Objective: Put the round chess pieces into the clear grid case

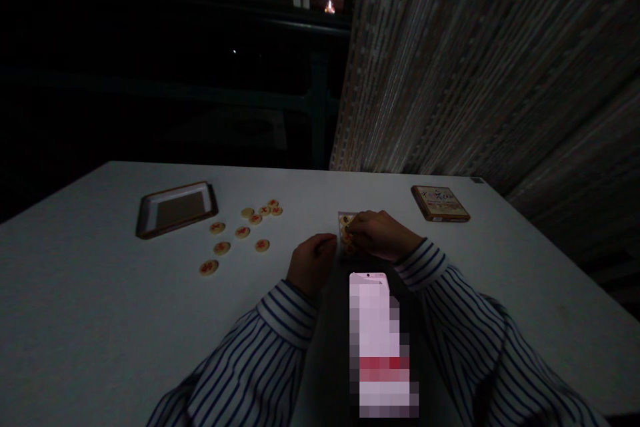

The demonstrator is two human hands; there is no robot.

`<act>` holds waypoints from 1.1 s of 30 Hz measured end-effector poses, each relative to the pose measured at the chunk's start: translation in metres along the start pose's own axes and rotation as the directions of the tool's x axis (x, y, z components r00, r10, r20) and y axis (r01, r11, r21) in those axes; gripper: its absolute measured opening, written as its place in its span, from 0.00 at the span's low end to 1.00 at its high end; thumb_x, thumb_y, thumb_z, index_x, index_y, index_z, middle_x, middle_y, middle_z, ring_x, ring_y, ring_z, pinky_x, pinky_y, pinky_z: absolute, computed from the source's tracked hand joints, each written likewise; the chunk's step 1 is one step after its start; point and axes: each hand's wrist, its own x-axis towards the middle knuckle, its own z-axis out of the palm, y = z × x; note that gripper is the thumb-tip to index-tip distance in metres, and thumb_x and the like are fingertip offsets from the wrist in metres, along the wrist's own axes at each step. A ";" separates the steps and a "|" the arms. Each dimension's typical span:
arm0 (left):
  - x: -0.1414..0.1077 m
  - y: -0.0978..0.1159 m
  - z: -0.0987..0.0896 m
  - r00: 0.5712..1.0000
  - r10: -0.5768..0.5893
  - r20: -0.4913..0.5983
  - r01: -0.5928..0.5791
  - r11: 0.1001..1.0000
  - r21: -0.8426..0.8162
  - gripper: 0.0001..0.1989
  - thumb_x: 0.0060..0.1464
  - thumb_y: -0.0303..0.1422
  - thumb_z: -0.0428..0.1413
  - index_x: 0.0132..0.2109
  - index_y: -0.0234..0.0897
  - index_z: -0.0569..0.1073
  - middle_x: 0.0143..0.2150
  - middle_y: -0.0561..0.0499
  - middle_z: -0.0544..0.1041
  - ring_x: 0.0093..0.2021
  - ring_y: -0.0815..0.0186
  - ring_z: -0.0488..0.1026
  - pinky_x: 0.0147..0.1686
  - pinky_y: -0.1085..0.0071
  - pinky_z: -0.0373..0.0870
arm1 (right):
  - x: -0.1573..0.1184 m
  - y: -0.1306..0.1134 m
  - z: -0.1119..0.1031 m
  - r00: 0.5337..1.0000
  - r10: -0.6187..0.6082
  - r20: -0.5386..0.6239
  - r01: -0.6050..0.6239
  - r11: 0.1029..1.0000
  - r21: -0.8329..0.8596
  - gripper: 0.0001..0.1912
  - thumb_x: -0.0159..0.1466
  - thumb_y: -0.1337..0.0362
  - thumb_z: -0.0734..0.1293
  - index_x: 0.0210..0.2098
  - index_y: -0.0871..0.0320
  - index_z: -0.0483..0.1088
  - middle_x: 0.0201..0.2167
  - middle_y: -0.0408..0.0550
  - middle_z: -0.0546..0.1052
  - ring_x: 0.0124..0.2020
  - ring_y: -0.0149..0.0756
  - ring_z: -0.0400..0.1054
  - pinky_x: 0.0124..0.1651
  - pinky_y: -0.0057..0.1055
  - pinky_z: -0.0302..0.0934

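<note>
A small clear tray [349,255] lies near the middle of the white table, with round Chinese chess pieces [346,237] in it. From the right, my right hand [383,233] reaches over this tray, its fingertips closed at one of the pieces and covering much of the tray. My left hand [313,263] rests at the tray's left edge with curled fingers; whether it holds anything is hidden. Several loose Chinese chess pieces [243,233] with red characters are scattered to the left of my hands. One of them [247,213] shows a blank face.
An open, shallow box part [177,208] with a brown rim lies at the far left. A flat printed box [440,203] is at the far right. Between my forearms is a lit phone [375,320], its screen blurred. Behind the table [125,320] hangs a string curtain [425,67].
</note>
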 end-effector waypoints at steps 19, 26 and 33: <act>0.000 0.002 -0.001 1.000 -0.006 0.008 0.006 1.000 0.022 0.12 0.49 0.35 0.49 0.37 0.34 0.73 0.34 0.48 0.76 0.34 0.66 0.72 0.35 0.69 0.68 | 0.005 0.001 0.005 0.999 0.018 0.027 -0.016 0.998 -0.058 0.16 0.63 0.58 0.53 0.41 0.54 0.68 0.42 0.48 0.70 0.43 0.37 0.62 0.38 0.31 0.50; 0.001 -0.003 0.001 1.000 0.011 -0.003 -0.011 1.000 0.006 0.12 0.49 0.35 0.49 0.37 0.35 0.73 0.34 0.49 0.76 0.34 0.66 0.72 0.36 0.69 0.68 | 0.006 0.002 0.006 1.000 0.015 0.027 -0.013 0.998 -0.060 0.16 0.62 0.58 0.53 0.41 0.54 0.68 0.41 0.48 0.70 0.42 0.36 0.62 0.37 0.31 0.50; 0.001 0.000 0.000 1.000 0.003 -0.008 -0.003 1.000 0.001 0.11 0.48 0.35 0.50 0.37 0.34 0.73 0.34 0.49 0.76 0.34 0.66 0.72 0.36 0.69 0.69 | 0.004 0.001 0.003 1.000 0.012 0.026 -0.011 0.999 -0.050 0.16 0.63 0.59 0.52 0.42 0.54 0.68 0.41 0.49 0.70 0.42 0.36 0.62 0.39 0.31 0.50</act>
